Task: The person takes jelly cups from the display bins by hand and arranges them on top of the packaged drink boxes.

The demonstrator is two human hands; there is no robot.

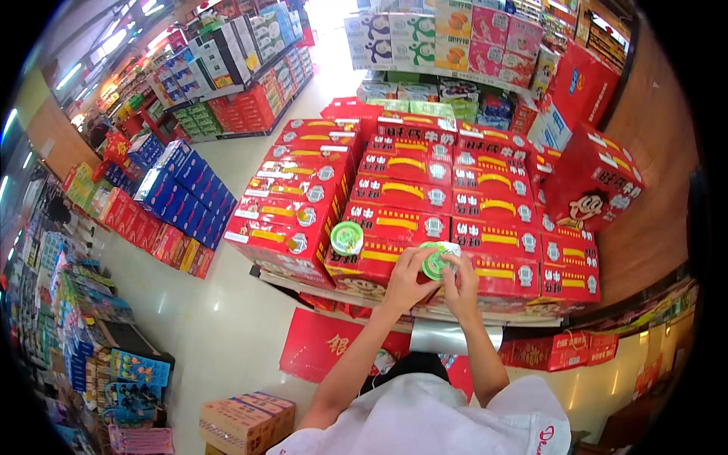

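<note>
My left hand (411,282) is closed around the side of a small tub (434,263) with a green lid and a pale rim. On its other side, my right hand (461,285) has its fingers bent at the rim, gripping it near a white part at the top edge. The tub is held just over the front row of red milk cartons (402,222) with yellow handles. A second green-lidded tub (346,238) stands on these cartons, left of my hands and apart from them.
One red carton (594,178) stands raised at the right. Blue boxes (184,189) are stacked on the left, with cardboard boxes (249,422) on the floor below. Beyond the red cartons is a display of drink boxes (447,38). A pale aisle floor (220,334) runs along the left.
</note>
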